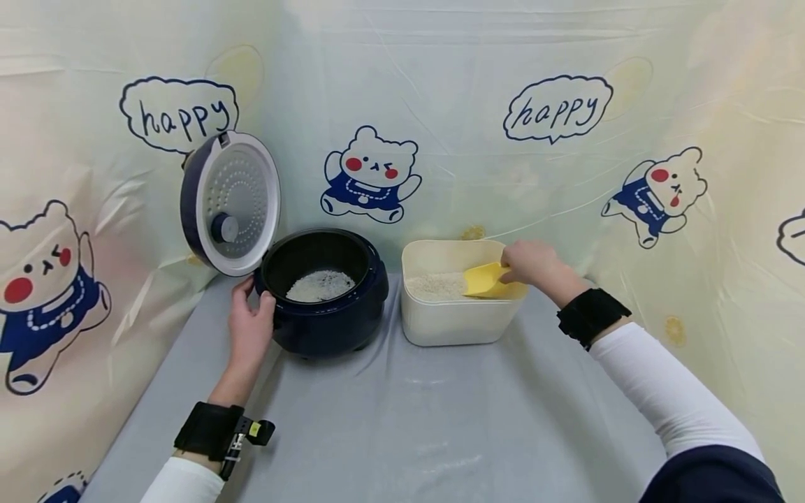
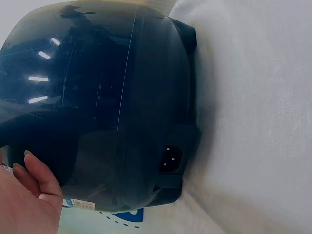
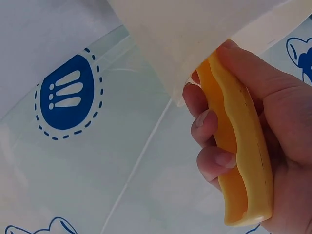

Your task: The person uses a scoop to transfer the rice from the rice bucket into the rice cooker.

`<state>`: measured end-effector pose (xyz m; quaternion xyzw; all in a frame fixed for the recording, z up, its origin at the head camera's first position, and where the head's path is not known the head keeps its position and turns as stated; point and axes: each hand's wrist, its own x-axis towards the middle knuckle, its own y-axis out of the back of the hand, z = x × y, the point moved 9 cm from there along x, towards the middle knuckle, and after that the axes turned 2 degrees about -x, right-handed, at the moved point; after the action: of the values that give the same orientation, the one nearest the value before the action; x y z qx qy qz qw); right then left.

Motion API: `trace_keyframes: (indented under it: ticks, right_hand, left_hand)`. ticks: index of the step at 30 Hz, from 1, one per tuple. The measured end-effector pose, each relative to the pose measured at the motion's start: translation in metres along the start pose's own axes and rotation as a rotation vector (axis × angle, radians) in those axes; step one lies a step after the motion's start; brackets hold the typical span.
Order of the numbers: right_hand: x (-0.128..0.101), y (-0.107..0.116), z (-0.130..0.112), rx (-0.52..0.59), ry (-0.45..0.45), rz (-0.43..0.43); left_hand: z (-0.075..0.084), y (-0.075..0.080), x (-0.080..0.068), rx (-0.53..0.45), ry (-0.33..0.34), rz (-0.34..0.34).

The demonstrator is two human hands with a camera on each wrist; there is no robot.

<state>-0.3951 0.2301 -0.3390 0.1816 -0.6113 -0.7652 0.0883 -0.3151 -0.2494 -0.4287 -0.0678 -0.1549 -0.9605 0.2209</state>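
Rice (image 1: 321,285) in cooker (image 1: 327,321), bin (image 1: 455,318)

Yellow scoop (image 1: 483,280) blade tip buried in rice, contents not visible. Left hand (image 2: 27,200) cut by wrist-view edge. Cooker (image 2: 97,107) label too small to read.

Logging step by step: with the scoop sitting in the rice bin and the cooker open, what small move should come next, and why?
Probably lift the yellow scoop out of the white bin and carry it left over the cooker pot. The right hand has a grip on its handle, with the blade in the bin's rice. The lid stands open, the pot holds only a shallow layer, and the left hand steadies the cooker's side.
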Motion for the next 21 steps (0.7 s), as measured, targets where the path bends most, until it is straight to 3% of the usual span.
trace_keyframes:
  ticks: [9,21]
  right_hand:
    - [0.013,-0.015,-0.003,0.154,-0.013,-0.032]
    - [0.025,-0.024,-0.014,0.267,0.043,0.011]
  left_hand:
    - [-0.001,-0.001,-0.001,0.009,0.012,0.005]
    - [0.001,-0.001,-0.001,-0.018,0.002,0.008]
